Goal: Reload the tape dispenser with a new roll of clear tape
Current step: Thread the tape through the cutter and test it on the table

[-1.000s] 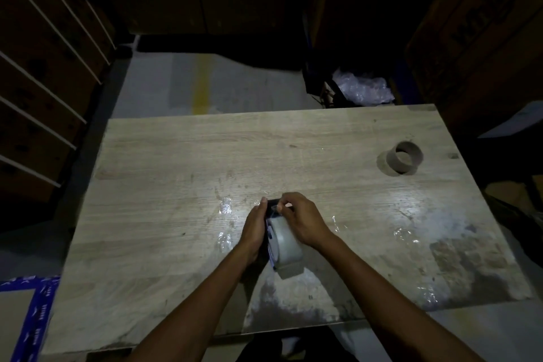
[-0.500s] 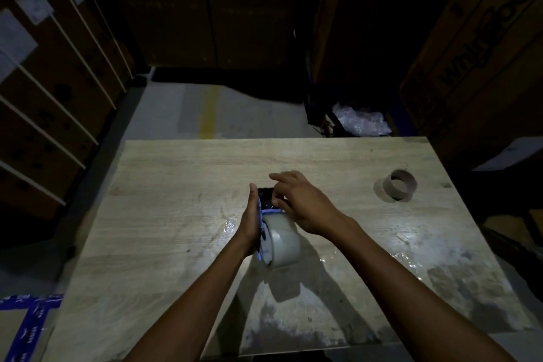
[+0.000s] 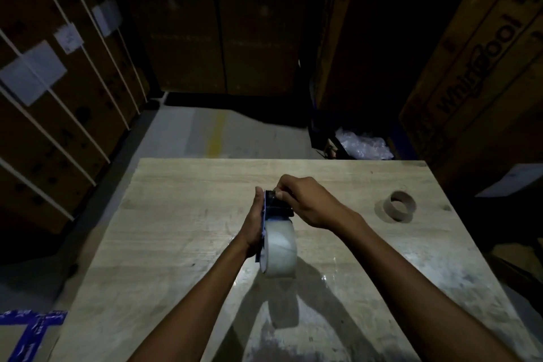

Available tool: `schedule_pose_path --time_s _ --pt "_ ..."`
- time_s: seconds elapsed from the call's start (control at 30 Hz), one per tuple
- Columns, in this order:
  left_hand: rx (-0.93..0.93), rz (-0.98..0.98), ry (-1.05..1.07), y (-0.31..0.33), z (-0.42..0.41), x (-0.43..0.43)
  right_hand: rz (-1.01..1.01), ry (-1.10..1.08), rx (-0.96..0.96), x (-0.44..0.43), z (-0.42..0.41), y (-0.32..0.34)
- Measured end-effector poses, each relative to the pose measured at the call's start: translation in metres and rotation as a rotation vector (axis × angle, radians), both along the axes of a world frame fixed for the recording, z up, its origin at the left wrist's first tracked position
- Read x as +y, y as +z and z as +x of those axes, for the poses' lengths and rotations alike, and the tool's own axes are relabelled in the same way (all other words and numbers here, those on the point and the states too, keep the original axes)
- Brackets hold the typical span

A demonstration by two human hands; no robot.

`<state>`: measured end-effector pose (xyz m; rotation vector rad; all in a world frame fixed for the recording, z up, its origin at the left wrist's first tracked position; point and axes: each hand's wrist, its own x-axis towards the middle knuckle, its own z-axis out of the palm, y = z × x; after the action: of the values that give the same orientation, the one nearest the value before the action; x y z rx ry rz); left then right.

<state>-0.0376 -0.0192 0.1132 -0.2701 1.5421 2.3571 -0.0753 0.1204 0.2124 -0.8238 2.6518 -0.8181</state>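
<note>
A blue and black tape dispenser [image 3: 274,209] is held above the wooden table [image 3: 176,229], with a full roll of clear tape [image 3: 279,247] mounted at its near end. My left hand [image 3: 255,223] grips the dispenser along its left side. My right hand [image 3: 305,200] is at the dispenser's far end by the serrated blade, its fingertips pinched together there; whether they hold the tape's end is too dark to tell. An empty cardboard tape core [image 3: 399,205] lies on the table to the right, apart from both hands.
Large cardboard boxes [image 3: 476,73] stand to the right and at the back, and strapped boxes [image 3: 58,91] at the left. A crumpled plastic bag [image 3: 363,144] lies beyond the table's far edge. Blue tape [image 3: 32,329] marks a box at the lower left.
The dispenser has been lifted higher off the table. My right hand went from lying over the roll to pinching at the blade end. The view has tilted up.
</note>
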Motion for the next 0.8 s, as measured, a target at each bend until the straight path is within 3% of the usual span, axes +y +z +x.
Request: schedule_pose_path --time_s 0.13,0.43,0.63,0.8 --pt "0.025 0.016 -0.003 0.01 0.002 -0.001 0.023 0.034 0.02 -0.001 -0.006 0.017" --pt "0.13 0.081 -0.075 0.044 0.001 0.005 -0.19 -0.058 -0.186 0.005 -0.024 0.049" --pt "0.192 0.128 -0.081 0.06 -0.008 0.007 -0.23 -0.064 -0.197 0.006 -0.03 0.067" --pt "0.195 0.029 -0.058 0.065 -0.014 0.009 -0.269 -0.1 -0.176 0.01 -0.034 0.078"
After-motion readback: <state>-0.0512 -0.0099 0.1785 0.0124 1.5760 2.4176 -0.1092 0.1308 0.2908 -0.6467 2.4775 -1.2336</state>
